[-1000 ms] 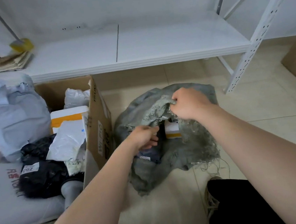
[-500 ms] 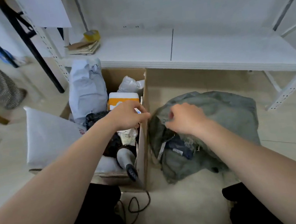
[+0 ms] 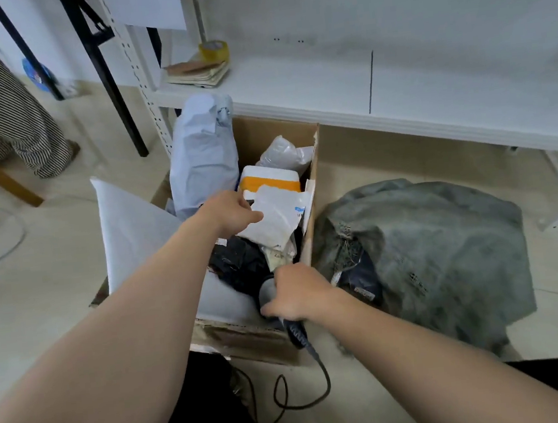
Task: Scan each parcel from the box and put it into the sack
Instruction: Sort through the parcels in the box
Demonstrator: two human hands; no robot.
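Left hand [image 3: 233, 213] pinched on the white parcel [image 3: 277, 223] in the box [image 3: 262, 133], right hand [image 3: 297, 296] curled round the scanner [image 3: 268, 289].

Soft, even indoor light fills the scene, with only faint shadows and no harsh glare. Wide-angle distortion bends the shelf [image 3: 396, 95] edges, and slight motion blur softens everything.

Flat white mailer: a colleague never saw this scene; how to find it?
In the brown cardboard box beside the grey woven sack, the left hand grips a flat white plastic mailer. Unlike the orange-banded white box behind, it is thin and crinkled.
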